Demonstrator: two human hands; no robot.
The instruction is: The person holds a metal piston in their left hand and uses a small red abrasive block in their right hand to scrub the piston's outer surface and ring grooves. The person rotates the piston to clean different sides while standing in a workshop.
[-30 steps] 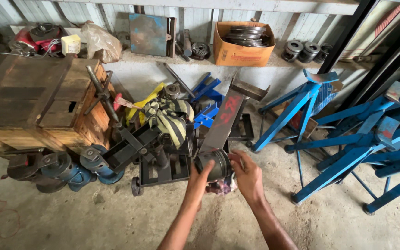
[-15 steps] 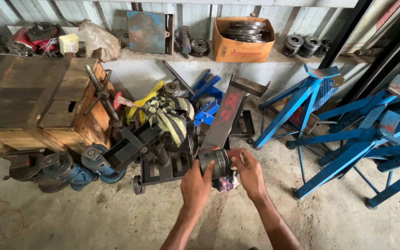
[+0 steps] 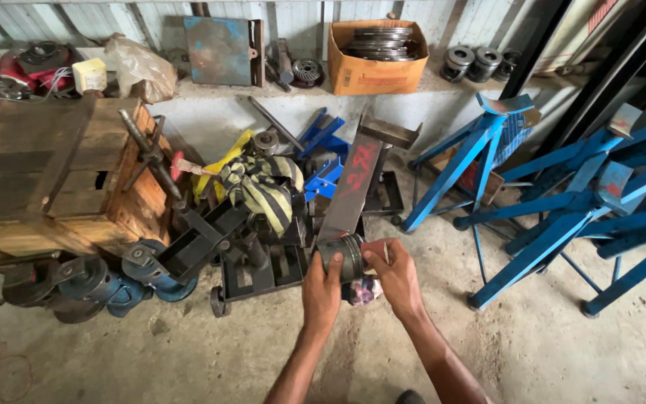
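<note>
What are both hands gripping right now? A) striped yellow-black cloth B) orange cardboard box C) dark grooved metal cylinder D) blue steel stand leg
C: the left hand and right hand clasp the dark grooved metal cylinder from either side.

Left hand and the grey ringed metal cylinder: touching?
Touching. The head view shows the left hand with its fingers wrapped onto the side of the grey ringed metal cylinder, no gap; the right hand grips the opposite side.

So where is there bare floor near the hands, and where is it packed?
Bare concrete floor lies left of the left hand, and again between the right hand and the blue stands. Ahead of the piston, the black frames and striped cloth crowd everything.
</note>
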